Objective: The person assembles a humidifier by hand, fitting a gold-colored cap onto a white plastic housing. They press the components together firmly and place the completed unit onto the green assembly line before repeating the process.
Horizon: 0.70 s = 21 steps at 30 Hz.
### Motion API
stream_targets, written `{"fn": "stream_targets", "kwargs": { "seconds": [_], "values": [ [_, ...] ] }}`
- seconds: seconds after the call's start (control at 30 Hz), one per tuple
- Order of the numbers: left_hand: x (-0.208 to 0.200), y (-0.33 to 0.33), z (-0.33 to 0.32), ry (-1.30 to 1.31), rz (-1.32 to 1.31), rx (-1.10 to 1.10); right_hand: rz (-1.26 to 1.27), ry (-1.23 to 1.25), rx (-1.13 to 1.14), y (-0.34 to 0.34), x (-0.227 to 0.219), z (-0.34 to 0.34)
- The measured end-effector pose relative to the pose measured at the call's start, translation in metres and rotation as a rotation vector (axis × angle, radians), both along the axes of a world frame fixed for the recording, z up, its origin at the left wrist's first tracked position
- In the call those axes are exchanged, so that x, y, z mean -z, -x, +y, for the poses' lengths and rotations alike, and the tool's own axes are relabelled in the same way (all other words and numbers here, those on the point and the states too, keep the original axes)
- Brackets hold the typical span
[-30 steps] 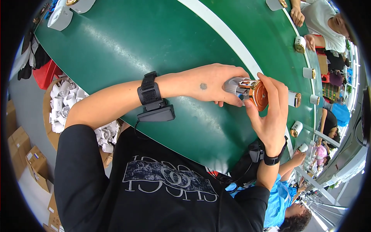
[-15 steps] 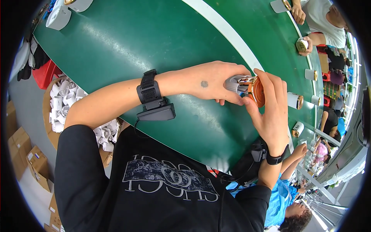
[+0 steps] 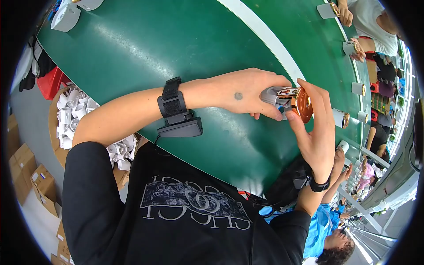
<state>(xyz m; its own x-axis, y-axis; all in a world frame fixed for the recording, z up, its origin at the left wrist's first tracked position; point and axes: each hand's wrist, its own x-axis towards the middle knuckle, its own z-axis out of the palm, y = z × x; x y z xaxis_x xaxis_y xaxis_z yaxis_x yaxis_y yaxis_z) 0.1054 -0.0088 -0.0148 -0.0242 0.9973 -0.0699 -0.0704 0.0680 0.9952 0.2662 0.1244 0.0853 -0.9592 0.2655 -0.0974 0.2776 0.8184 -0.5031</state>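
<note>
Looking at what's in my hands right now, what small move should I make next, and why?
I'd probably ease the copper-coloured disc gently toward the pale casing: your left hand grips the casing, your right hand's thumb and fingers span the disc, and a shiny metal part shows between the two.

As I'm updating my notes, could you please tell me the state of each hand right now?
Left hand: closed around a grey cup-shaped body.
Right hand: holding its copper-coloured round end.
</note>
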Motion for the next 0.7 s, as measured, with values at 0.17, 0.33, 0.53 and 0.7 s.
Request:
{"fn": "stream_targets", "kwargs": {
  "seconds": [0.17, 0.33, 0.53, 0.7],
  "values": [
    [-0.0003, 0.0017, -0.0013, 0.012, 0.013, -0.001, 0.023, -0.003, -0.019, 0.0005, 0.0047, 0.0002],
    [-0.0006, 0.0015, -0.0009, 0.006, 0.007, -0.003, 0.032, 0.014, 0.012, -0.0016, 0.0062, -0.0002],
    [0.0012, 0.0003, 0.002, -0.014, 0.008, -0.012, 0.035, -0.101, -0.043, -0.0009, 0.0061, -0.0038],
    [0.0001, -0.0004, 0.0024, 0.001, 0.021, 0.004, -0.004, -0.015, -0.014, -0.0015, 0.0069, -0.0061]
  ]
}}
